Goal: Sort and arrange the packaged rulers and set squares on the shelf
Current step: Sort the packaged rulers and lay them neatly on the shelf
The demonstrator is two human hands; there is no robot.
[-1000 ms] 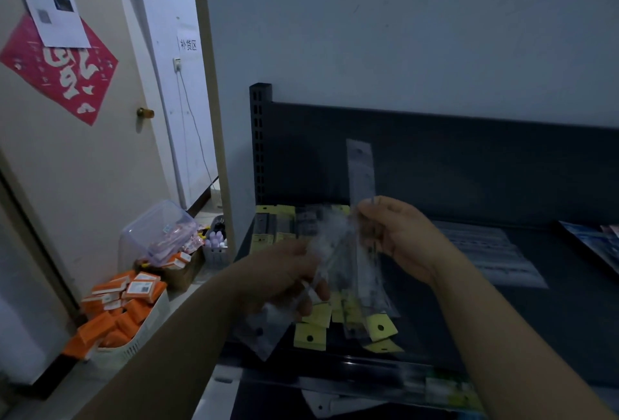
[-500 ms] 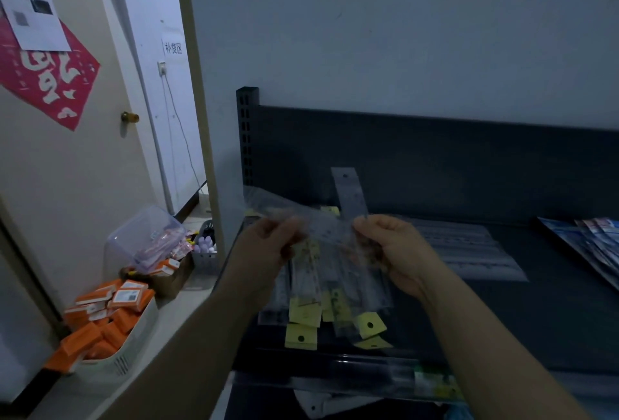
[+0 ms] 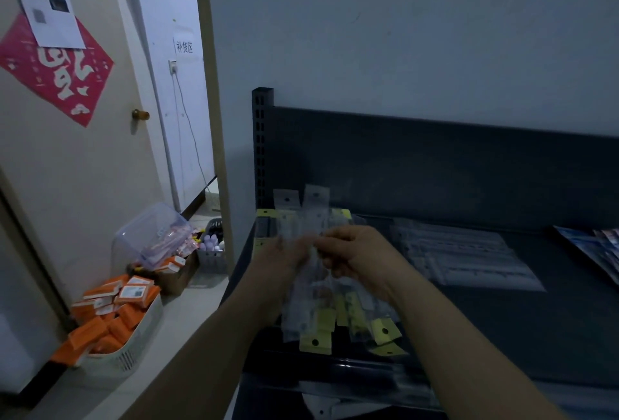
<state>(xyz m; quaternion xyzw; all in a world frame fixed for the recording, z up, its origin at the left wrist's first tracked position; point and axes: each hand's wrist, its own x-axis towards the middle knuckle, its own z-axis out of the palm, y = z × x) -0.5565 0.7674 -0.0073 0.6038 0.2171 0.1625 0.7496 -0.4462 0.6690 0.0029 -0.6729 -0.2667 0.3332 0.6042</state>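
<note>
- While both hands meet over the shelf (image 3: 502, 326), the left hand (image 3: 284, 264) and right hand (image 3: 356, 255) pinch one clear ruler pack (image 3: 316, 205). The fingers are narrow and curled on the sleeve, and the left ones are blurred.
- The pack's long axis runs near to far, hang-hole end far. It sits between the hands, both equally close.
- Directly below is a loose pile of yellow-tabbed packs (image 3: 321, 339) at the shelf's near left, tabs toward the near edge.
- To the right, apart from the hands, flat clear packs (image 3: 469, 262) lie left-right.
- Judgement: the lay-down needs the pack's axis matched to the pile underneath.
- On the desk (image 3: 201, 302) at left, a white basket (image 3: 124, 357) is full of orange boxes (image 3: 134, 292). A tilted clear tub (image 3: 144, 232) holds packets, and a grey basket (image 3: 211, 264) holds small purple items.
</note>
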